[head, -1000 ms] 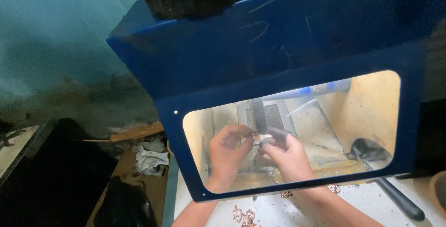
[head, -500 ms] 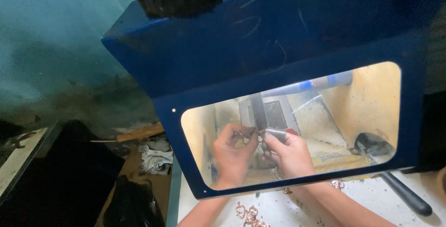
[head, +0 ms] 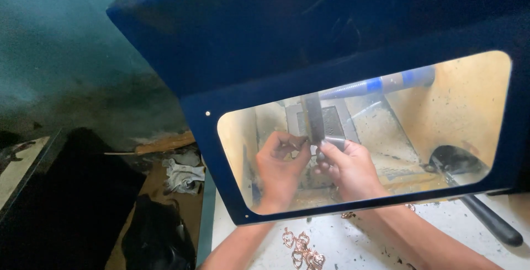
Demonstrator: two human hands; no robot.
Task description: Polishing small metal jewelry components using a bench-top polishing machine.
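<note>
Two bare hands work behind the blue hood's clear window (head: 464, 99): left hand (head: 279, 170) fingers pinching a small metal piece (head: 301, 142) against the grey spinning wheel (head: 314, 118), right hand (head: 350, 168) fingers curled steadying it. Light, even pressure seems wise. The piece is barely discernible; copper-coloured rings (head: 301, 247) lie at the bench's near edge.

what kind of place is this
Likely a small jewellery or metal polishing workshop: both hands work inside a blue hooded cabinet at a spindle, with small copper-coloured pieces on the bench.
</note>
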